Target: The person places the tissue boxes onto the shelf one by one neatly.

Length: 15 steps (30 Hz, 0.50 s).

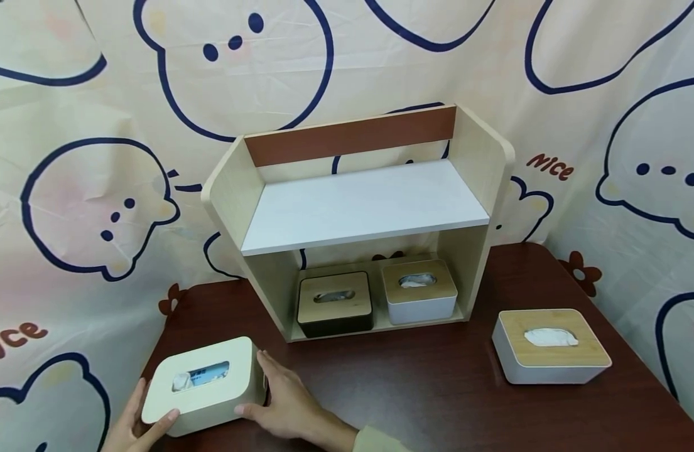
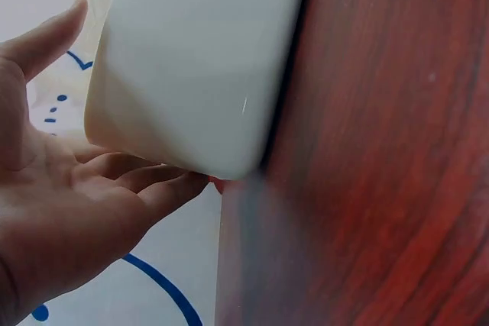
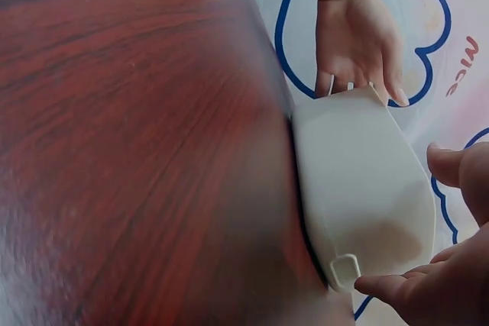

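A cream-white tissue box (image 1: 242,370) with a blue-and-white tissue pack (image 1: 202,376) showing through its slot is at the left front of the table, turned at an angle. At its left end is my left hand (image 1: 134,430); in the left wrist view its fingers (image 2: 179,192) reach along the end, and the thumb stands apart from the side. My right hand (image 1: 296,402) is at the opposite end, fingertips against the box near a small rounded tab (image 3: 345,267). Whether the box's underside touches the table is hard to tell.
A small shelf unit (image 1: 363,204) stands at the back. On its lower level are a black tissue box with a wooden lid (image 1: 335,320) and a white one with a wooden lid (image 1: 422,309). Another white wood-topped tissue box (image 1: 544,373) sits on the dark table (image 1: 414,389) at right.
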Each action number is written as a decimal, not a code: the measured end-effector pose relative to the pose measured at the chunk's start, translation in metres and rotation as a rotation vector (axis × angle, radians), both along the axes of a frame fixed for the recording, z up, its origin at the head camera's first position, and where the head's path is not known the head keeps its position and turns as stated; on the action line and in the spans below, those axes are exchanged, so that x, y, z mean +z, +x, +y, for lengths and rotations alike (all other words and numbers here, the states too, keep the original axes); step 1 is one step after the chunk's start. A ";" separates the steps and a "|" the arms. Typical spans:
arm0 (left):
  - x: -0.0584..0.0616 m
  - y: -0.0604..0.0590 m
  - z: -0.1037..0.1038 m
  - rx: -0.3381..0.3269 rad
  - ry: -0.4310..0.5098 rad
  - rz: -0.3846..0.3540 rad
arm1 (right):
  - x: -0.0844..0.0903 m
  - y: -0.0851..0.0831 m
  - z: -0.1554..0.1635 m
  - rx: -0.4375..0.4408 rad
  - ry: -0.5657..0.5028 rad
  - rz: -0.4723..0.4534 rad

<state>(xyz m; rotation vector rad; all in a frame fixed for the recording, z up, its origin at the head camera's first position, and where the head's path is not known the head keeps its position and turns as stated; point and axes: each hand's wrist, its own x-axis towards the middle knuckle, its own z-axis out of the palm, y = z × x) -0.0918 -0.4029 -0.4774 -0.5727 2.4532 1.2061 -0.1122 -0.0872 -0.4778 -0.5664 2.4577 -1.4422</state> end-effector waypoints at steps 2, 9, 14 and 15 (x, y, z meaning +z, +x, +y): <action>-0.002 0.002 0.003 0.008 0.003 0.013 | -0.001 0.001 -0.002 0.002 0.004 0.007; -0.008 0.005 0.005 0.031 0.013 0.052 | -0.005 0.003 -0.008 0.017 0.010 -0.009; -0.008 0.006 0.004 0.030 0.009 0.061 | -0.005 0.003 -0.011 0.019 -0.006 0.014; -0.009 0.006 0.004 0.028 0.010 0.064 | -0.005 0.004 -0.011 0.019 -0.008 0.023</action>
